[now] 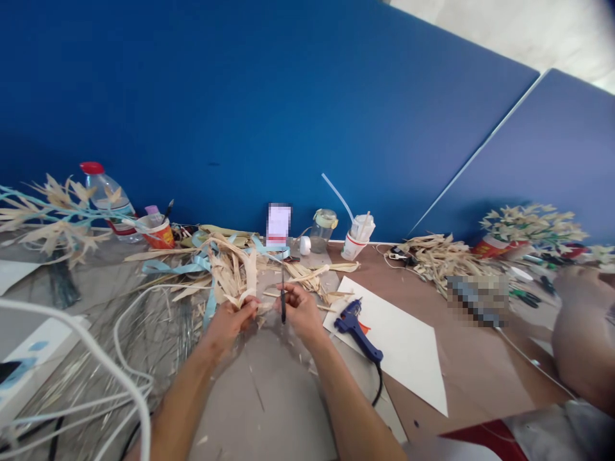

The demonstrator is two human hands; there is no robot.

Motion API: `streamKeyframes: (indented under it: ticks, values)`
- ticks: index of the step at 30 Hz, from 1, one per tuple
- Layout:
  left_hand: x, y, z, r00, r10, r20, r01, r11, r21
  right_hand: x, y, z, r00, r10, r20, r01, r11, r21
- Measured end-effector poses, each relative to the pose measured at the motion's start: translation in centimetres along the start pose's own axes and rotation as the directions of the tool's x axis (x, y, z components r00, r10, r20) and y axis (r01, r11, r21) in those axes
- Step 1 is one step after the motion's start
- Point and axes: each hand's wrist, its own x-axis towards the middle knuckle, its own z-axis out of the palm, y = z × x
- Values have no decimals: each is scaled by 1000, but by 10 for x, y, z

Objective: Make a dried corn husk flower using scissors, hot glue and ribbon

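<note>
My left hand (233,321) pinches a pale strip of dried corn husk (243,298) between thumb and fingers, at the near side of a husk pile (230,266). Close to its right, my right hand (298,310) is closed around dark-handled scissors (283,306), whose thin blades point away from me. The two hands are apart, low over the grey table. Light blue ribbon (177,267) runs among the husks. Some fingertips of both hands are hidden.
A blue glue gun (358,330) lies on white board (408,349) at right. White cables (127,378) and thin wires (91,365) cover the left. Behind stand a phone (278,224), a jar (323,234) and a paper cup (354,246). Another person's arm (583,333) is far right.
</note>
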Motion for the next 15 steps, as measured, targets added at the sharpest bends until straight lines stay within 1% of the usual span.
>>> streamKeyframes:
  ticks: [2, 4, 7, 9, 12, 15]
  values:
    - [2, -2, -2, 1000, 2, -14, -2, 999, -43, 1, 0, -1, 1000, 1, -10, 0, 999, 44]
    - [3, -2, -3, 999, 8, -50, -12, 995, -97, 2, 1, -3, 1000, -3, -29, 5, 997, 79]
    - [2, 2, -2, 994, -3, -108, -17, 983, -185, 2, 3, -3, 999, -6, -40, 11, 993, 116]
    - [0, 5, 1, 993, -15, -119, -10, 979, -204, 2, 3, -3, 999, -6, -37, 11, 992, 125]
    - [-2, 6, 3, 997, -36, -74, 22, 983, -181, 2, 2, -2, 1000, -6, -21, 9, 993, 117]
    - [-2, 2, 3, 999, -35, -11, 33, 992, -122, 2, 1, -1, 1000, -12, -9, 13, 998, 61]
